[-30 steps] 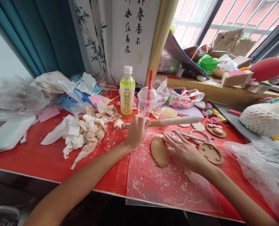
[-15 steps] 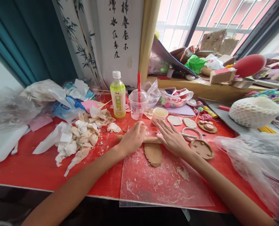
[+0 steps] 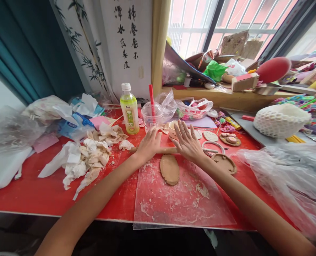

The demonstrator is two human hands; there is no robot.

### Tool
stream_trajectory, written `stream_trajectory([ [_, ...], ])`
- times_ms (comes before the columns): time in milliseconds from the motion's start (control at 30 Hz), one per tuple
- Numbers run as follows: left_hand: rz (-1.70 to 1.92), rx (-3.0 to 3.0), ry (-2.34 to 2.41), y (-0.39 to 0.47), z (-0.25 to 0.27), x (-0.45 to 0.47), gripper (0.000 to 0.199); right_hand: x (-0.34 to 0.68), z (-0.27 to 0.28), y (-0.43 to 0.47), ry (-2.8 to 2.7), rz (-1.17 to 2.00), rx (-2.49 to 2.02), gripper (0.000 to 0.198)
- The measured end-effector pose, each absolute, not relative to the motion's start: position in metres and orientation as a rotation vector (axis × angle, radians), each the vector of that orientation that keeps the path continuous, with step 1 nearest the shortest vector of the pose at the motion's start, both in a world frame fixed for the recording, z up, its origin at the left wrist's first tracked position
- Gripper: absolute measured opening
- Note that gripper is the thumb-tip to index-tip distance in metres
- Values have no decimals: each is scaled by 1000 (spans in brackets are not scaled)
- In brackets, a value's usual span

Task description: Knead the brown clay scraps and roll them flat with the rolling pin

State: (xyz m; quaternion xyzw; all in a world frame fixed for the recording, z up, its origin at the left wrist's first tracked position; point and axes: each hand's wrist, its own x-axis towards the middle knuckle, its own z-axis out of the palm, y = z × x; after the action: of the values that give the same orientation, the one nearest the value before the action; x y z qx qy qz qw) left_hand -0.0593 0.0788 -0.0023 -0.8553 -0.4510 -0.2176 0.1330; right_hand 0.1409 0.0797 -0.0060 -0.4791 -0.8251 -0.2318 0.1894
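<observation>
A wooden rolling pin lies crosswise under both my hands, just beyond an oval slab of brown clay. My left hand rests on the pin's left part, its fingers reaching forward over it rather than wrapped round. On the right part lies the palm of my right hand, with fingers stretched and spread. The clay slab is flat, with a ragged, cracked edge. Beneath it is a clear board smeared with clay residue. A paper cup stands right behind my right hand, partly hidden by it.
A green-labelled bottle and a plastic cup with a red straw stand behind my hands. Crumpled tissues lie left on the red table. Clay pieces, including a rimmed clay disc, and clear plastic sheeting lie right.
The rolling pin has moved away from me, past the slab's far edge, so the whole oval shows. My hands have gone forward with it, the right fingers lifting. The view has shifted slightly.
</observation>
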Motion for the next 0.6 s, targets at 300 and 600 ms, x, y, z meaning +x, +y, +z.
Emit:
stream_trajectory([
  [300, -382, -2626, -1379, 66, 1, -61, 45, 148, -13, 50, -2474, -498, -1281, 68],
  [600, -245, -2740, -1215, 2, -9, -76, 50, 153, -12, -17, -2701, -342, -1113, 68],
])
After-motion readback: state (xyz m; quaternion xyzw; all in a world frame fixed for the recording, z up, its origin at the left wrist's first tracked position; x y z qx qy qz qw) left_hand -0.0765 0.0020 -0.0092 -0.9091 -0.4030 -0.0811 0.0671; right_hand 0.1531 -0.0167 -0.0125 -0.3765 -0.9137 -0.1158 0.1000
